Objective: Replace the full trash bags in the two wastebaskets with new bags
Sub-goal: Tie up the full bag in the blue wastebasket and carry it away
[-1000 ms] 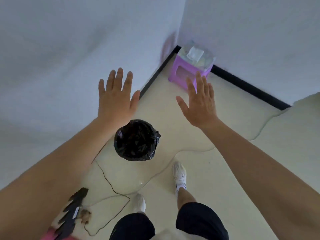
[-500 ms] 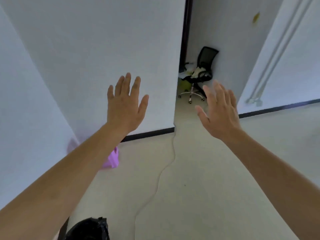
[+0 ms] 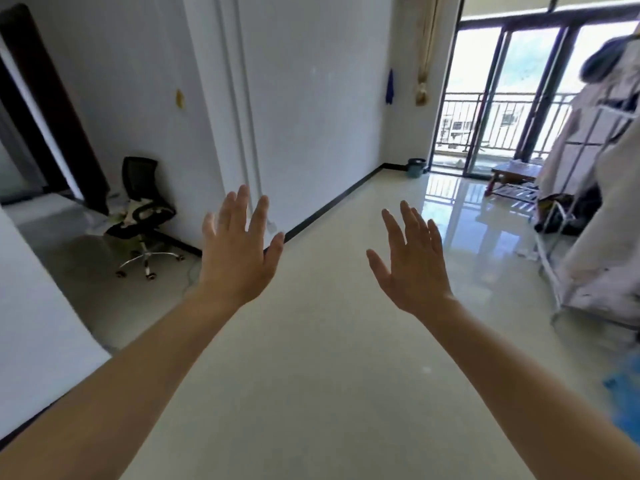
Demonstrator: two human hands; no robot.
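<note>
My left hand (image 3: pixel 239 251) and my right hand (image 3: pixel 412 261) are both raised in front of me, backs toward the camera, fingers straight and spread, holding nothing. No black-bagged wastebasket shows in this view. A small blue-grey bin (image 3: pixel 415 167) stands far off on the floor in the corner beside the balcony door; what it holds cannot be made out.
A black office chair (image 3: pixel 142 216) stands at the left by a white wall. A clothes rack (image 3: pixel 595 209) hung with garments fills the right side. A low wooden table (image 3: pixel 512 176) sits by the glass balcony door (image 3: pixel 498 98). Something blue (image 3: pixel 623 393) lies at the right edge.
The view has swung up and to the right, from the black-bagged wastebasket and purple stool in the corner to the long room. Both hands stay raised and spread.
</note>
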